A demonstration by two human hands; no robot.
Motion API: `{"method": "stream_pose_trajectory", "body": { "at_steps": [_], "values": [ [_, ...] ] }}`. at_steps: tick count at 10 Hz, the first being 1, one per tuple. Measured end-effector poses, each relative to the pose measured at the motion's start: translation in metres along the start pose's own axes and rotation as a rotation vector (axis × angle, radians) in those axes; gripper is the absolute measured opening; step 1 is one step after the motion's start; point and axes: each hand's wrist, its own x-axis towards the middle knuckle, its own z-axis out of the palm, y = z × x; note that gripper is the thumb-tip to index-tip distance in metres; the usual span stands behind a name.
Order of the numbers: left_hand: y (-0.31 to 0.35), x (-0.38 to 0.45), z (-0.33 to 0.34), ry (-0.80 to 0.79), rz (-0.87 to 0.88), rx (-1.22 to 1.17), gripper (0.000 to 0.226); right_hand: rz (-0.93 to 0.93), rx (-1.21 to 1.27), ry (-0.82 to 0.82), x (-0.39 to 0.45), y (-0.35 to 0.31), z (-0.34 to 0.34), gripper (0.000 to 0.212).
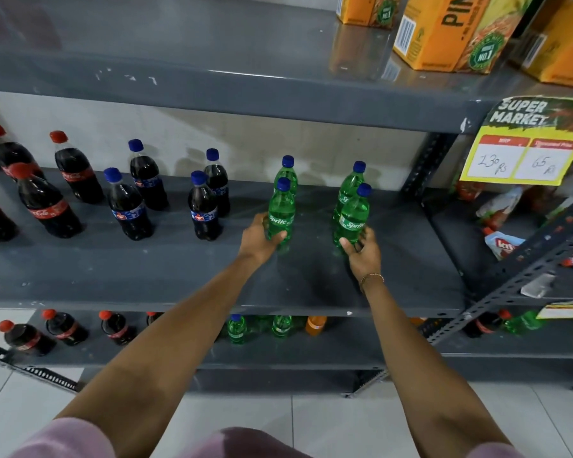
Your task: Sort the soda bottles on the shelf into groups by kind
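On the grey middle shelf (179,276) stand three kinds of bottles. Red-capped cola bottles (47,206) are at the left, blue-capped dark cola bottles (128,206) in the middle, green Sprite bottles at the right. My left hand (260,238) is wrapped around the base of the front-left Sprite bottle (281,213). My right hand (363,247) grips the base of the front-right Sprite bottle (353,216). Both bottles stand upright on the shelf. Behind each stands another Sprite bottle (286,173), partly hidden.
The top shelf holds orange juice cartons (450,31). A yellow price sign (523,143) hangs at the right beside a slotted upright post (424,166). The lower shelf carries cola, green and orange bottles (315,325). Snack packets (503,242) lie on the neighbouring rack.
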Motion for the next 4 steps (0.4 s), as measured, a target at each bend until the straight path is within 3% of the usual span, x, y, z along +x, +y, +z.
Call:
{"method": "stream_pose_trajectory", "body": {
  "at_steps": [3,4],
  "values": [
    [-0.005,-0.015,-0.007,-0.015,-0.036,-0.052,0.076,-0.006,0.009,0.062,-0.011,-0.009,0.0,0.064],
    [-0.012,-0.023,-0.018,0.016,0.01,-0.034,0.069,-0.069,-0.028,0.168,-0.017,-0.008,0.002,0.064]
  ]
}}
